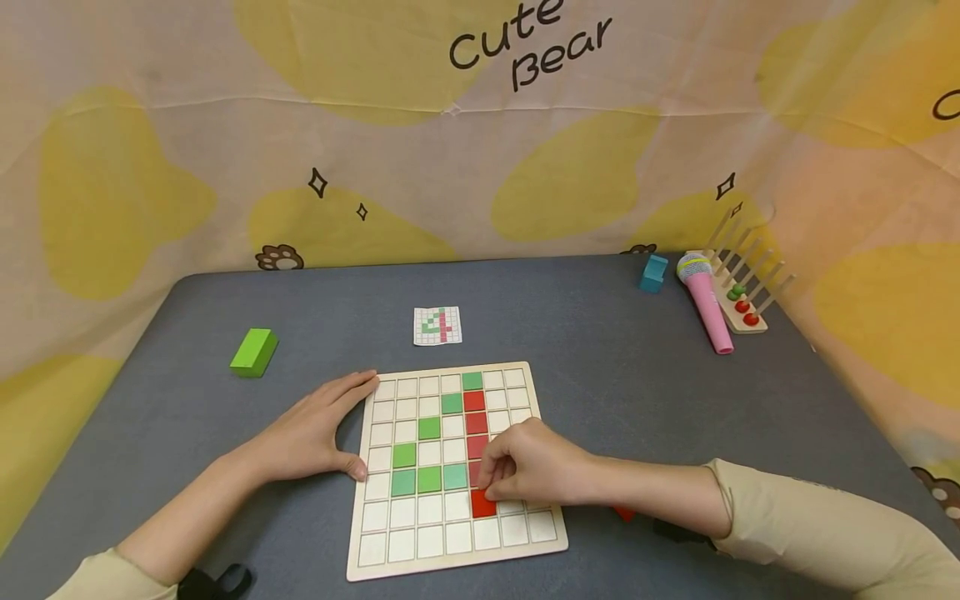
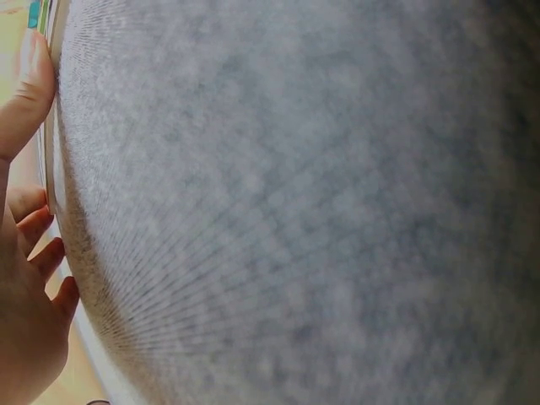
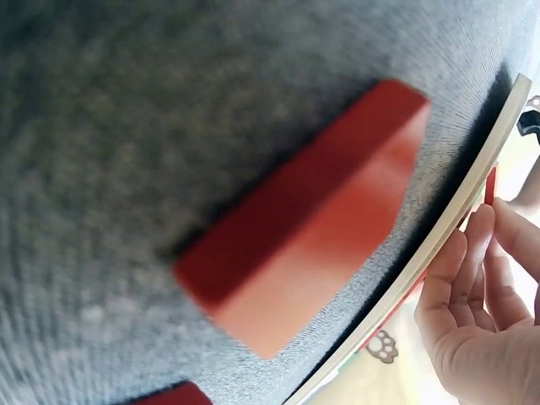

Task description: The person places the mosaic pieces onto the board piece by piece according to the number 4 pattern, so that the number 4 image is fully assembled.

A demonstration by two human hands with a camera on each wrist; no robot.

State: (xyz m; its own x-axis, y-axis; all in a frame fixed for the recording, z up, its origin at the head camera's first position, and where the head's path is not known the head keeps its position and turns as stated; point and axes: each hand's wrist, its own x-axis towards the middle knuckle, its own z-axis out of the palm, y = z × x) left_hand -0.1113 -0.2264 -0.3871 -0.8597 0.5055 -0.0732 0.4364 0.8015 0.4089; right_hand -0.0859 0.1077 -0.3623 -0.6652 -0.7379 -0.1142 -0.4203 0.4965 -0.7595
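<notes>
The right hand pinches a red tile on the board. The left hand lies flat, fingers straight, touching the board's edge.

**Both forearms stretched forward, hands low**

The left hand lies flat, fingers straight and thumb spread wide. The right hand is knuckles-up, its fingers curled downward and pinched together. Pale sleeves cover both arms.

Likely staged play corner: cartoon bear cloth backdrop, grey table, toy microphone
</notes>
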